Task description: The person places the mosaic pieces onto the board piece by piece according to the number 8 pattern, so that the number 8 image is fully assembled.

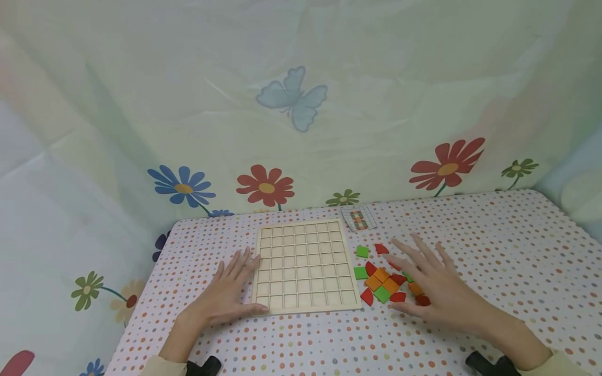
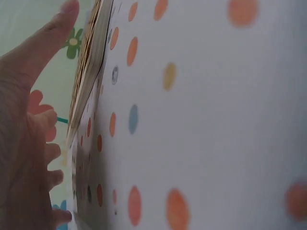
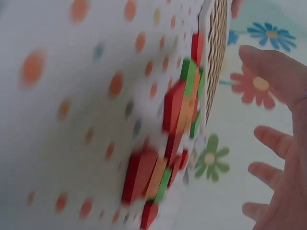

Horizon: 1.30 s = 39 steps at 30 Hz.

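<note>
A pale wooden grid board (image 1: 303,266) with square compartments lies flat on the table. My left hand (image 1: 226,292) is at its left side, fingers spread and straight, thumb at the near left corner. In the left wrist view the thumb (image 2: 43,45) reaches across the board's edge (image 2: 91,62). My right hand (image 1: 444,292) is spread over the right part of a group of colored tiles, holding nothing. The group has orange squares (image 1: 373,282), green squares (image 1: 382,294) and red quarter-round tiles (image 1: 367,297). Some tiles are partly hidden under the right hand.
A small printed card (image 1: 359,218) with a colored grid pattern lies beyond the tiles, by the board's far right corner. The table wears a dotted cloth (image 1: 301,344). Behind it hangs a curtain (image 1: 367,104) printed with flowers and a butterfly.
</note>
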### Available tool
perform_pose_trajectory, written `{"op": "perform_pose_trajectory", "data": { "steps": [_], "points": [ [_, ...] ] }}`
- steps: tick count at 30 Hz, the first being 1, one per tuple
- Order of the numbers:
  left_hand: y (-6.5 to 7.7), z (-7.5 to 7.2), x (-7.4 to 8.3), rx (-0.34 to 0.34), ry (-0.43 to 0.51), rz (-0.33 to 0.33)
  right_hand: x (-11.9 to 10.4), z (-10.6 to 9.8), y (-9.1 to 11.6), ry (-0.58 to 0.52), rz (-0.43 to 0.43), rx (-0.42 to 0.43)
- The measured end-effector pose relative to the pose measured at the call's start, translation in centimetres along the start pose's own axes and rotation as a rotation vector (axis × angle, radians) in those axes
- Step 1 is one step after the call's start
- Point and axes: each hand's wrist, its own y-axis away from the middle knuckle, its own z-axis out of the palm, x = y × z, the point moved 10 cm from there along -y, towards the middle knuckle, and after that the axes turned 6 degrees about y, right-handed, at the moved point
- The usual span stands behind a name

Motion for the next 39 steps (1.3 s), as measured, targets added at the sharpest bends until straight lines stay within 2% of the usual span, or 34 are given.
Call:
{"op": "perform_pose_trajectory", "data": {
  "steps": [7,15,21,28,39],
  "points": [
    [0.0,0.6,-0.6,-0.049,0.022,-0.001,-3.7,1.2,-1.8,-0.109,-0.132,-0.112],
    [-0.3,0.3,-0.4,-0.058,0.038,0.035,-5.1,2.3,-3.2,-0.194,-0.236,-0.197],
    [-0.3,0.3,-0.6,-0.07,0.066,0.025,-5.0,3.6,-4.0,-0.286,-0.212,-0.325],
    [-0.6,0.3,-0.8,-0.066,0.039,0.016,-5.1,4.1,-4.4,-0.302,-0.205,-0.36],
    [-0.8,0.4,-0.9,-0.075,0.045,0.001,-5.1,5.1,-4.6,-0.389,-0.122,-0.428]
  ]
}}
